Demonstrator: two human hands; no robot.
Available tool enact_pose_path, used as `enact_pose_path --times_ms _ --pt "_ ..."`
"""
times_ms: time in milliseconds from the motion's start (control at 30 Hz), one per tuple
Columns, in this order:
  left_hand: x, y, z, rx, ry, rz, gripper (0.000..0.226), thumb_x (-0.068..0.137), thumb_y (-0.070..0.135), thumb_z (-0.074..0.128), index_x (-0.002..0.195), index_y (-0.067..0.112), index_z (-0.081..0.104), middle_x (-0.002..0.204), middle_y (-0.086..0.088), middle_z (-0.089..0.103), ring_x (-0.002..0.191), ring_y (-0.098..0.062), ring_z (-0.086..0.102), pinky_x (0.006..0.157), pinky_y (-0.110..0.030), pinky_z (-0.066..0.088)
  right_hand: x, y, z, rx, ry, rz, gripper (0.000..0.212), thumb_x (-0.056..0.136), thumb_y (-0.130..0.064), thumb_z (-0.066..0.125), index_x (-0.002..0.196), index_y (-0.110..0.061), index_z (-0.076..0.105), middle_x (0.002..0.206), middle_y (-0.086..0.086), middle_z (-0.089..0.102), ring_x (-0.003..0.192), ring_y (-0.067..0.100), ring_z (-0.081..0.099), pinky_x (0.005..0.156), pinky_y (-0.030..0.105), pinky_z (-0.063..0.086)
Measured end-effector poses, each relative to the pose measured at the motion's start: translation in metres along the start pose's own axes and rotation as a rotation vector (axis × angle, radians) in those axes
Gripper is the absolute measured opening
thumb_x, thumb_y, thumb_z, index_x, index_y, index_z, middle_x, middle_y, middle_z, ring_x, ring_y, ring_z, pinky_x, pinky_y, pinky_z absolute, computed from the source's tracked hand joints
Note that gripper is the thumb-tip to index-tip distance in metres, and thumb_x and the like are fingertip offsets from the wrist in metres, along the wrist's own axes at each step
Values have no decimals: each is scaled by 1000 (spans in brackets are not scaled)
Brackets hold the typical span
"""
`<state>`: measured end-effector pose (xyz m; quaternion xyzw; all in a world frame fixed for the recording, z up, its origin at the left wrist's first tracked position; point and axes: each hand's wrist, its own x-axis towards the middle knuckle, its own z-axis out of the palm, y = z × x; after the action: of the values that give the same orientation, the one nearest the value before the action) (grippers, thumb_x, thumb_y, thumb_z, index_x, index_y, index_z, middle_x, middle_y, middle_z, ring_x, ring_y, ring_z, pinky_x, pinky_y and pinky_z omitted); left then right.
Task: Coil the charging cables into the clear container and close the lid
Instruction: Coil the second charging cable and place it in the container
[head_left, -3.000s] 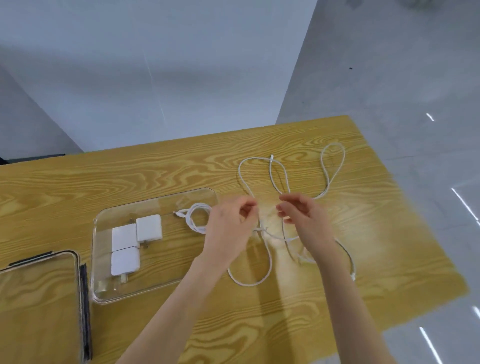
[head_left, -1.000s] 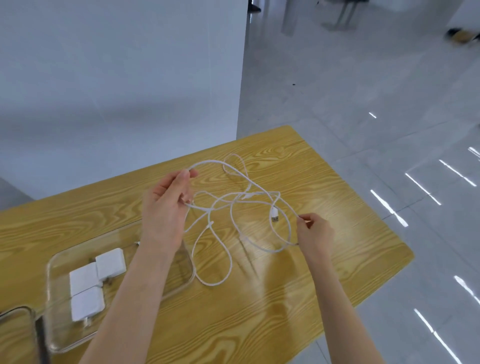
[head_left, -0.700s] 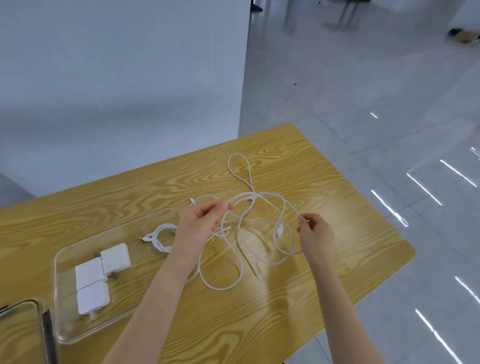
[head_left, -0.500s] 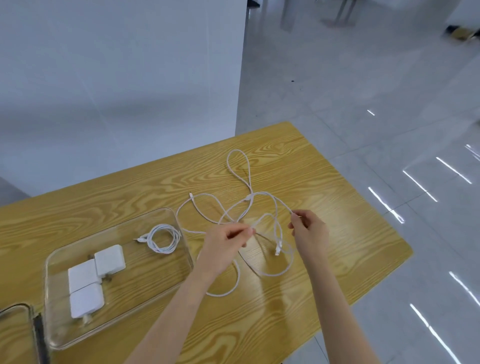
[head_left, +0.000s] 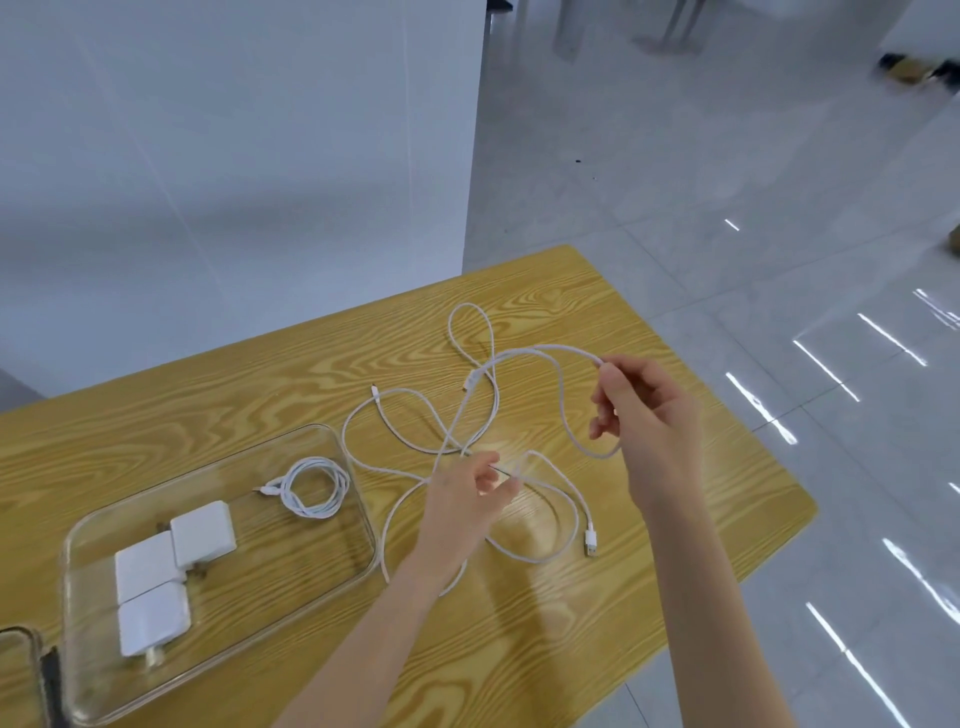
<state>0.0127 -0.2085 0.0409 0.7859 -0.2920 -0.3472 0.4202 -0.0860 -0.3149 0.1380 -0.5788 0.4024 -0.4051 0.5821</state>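
Note:
Tangled white charging cables (head_left: 470, 410) lie spread over the wooden table (head_left: 519, 649). My left hand (head_left: 465, 499) pinches a strand near the middle of the tangle. My right hand (head_left: 647, 415) is raised to the right and pinches another strand, which loops down below it. A USB plug (head_left: 590, 540) rests on the table below my right hand. The clear container (head_left: 358, 514) stands open at the left with one coiled white cable (head_left: 311, 487) and three white charger bricks (head_left: 166, 571) inside. Its lid (head_left: 21, 675) lies at the far left edge.
The table's right and near edges drop off to a glossy grey floor (head_left: 779, 208). A white wall (head_left: 234, 156) stands behind the table.
My right hand has lifted and moved right, drawing a strand out of the tangle. My left hand has shifted slightly left, still pinching the cable.

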Motion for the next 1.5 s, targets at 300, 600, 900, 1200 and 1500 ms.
enact_pose_path --times_ms 300,600,900,1200,1500 --pt "0 33 -47 -100 626 281 24 80 15 68 85 17 44 59 4 46 53 -12 43 57 -19 38 -2 -9 2 165 3 47 18 93 -4 52 81 -11 63 53 -7 52 46 10 43 45 23 45" --pt "14 12 -85 217 315 122 46 95 36 44 61 8 55 50 -2 49 47 -17 45 52 -31 38 8 -8 -19 241 144 35 19 95 -7 48 80 -14 59 61 -2 55 50 6 49 47 22 49" --pt "-13 75 -94 -552 68 166 24 96 14 47 78 5 59 60 -3 70 56 -17 69 54 -23 56 -6 13 24 144 -215 263 11 92 -3 49 90 -13 48 78 5 75 72 19 69 66 29 56" --pt "-66 82 -129 -629 165 248 27 95 15 45 75 4 59 55 -3 67 50 -16 65 52 -24 55 -31 -13 35 99 -590 298 31 96 -29 41 103 -8 62 60 8 59 45 18 50 43 24 40" --pt "-137 7 -153 -513 96 87 36 94 14 46 62 11 62 73 -8 61 65 -16 61 66 -27 55 -72 8 65 -215 -392 88 44 91 -27 57 51 -7 56 49 9 50 50 18 45 55 25 42"
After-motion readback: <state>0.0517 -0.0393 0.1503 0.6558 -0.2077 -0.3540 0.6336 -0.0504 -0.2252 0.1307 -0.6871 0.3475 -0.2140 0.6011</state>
